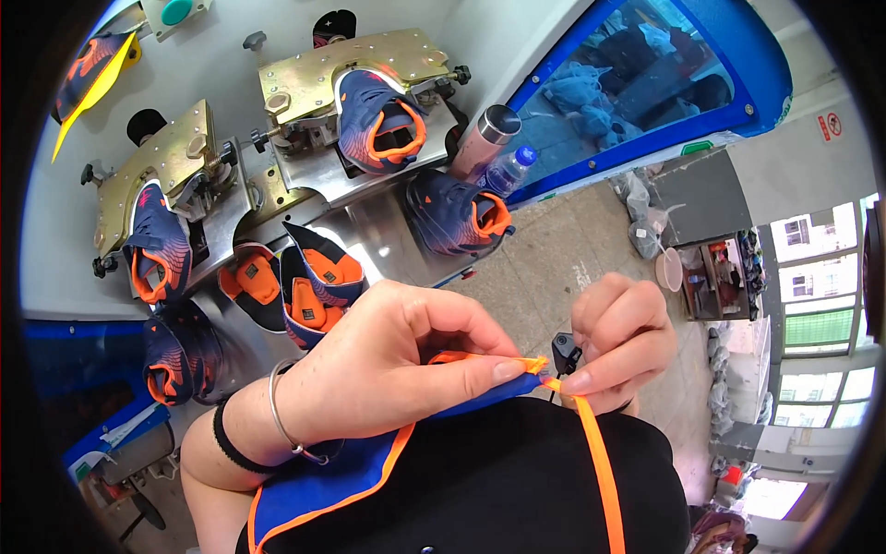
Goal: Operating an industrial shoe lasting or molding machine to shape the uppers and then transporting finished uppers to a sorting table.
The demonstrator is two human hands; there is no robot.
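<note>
My left hand (397,355), with a metal bangle and a black band at the wrist, pinches the orange-edged corner of a blue apron (323,489) between thumb and forefinger. The apron lies against black clothing. Close beside it, my right hand (623,342) is closed on an orange strap (600,471) that hangs down from its fingertips. A short bit of strap bridges the small gap between the hands, at the apron's corner. Whether it is knotted there I cannot make out.
Beyond my hands stands a machine with brass-coloured plates (355,63), navy-and-orange shoes (380,120) mounted on it. More shoes (457,214) and several uppers (314,277) sit on its metal ledge. A pink tumbler (484,143) and a plastic bottle (508,173) stand by a blue-framed window (637,74).
</note>
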